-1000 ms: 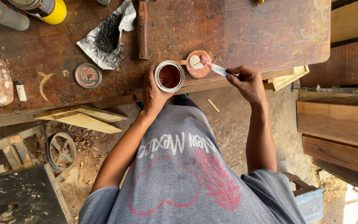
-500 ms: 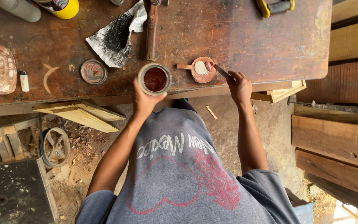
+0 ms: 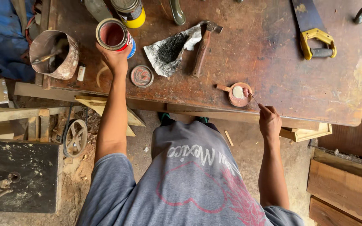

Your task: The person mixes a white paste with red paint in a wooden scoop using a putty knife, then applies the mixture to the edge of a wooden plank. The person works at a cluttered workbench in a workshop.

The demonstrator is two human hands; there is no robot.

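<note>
My left hand (image 3: 115, 57) grips an open round can (image 3: 114, 35) with dark red liquid inside, held out over the far left part of the brown workbench (image 3: 273, 54). The can's lid (image 3: 141, 76) lies flat on the bench just right of that hand. My right hand (image 3: 269, 121) is at the bench's near edge and pinches a thin stick (image 3: 254, 99) whose tip reaches into a small round wooden dish (image 3: 238, 94) holding a white blob and a pink smear.
A hammer (image 3: 202, 46) and a crumpled sheet with black powder (image 3: 170, 48) lie mid-bench. A handsaw with a yellow handle (image 3: 315, 39) is at the right, a yellow-based can (image 3: 130, 11) and a dented metal tin (image 3: 55, 54) at the left. Wood scraps and a small wheel (image 3: 75, 137) lie below.
My left hand has carried the can from the bench's near edge by the dish out to the far left. My right hand has stayed at the dish with the stick.
</note>
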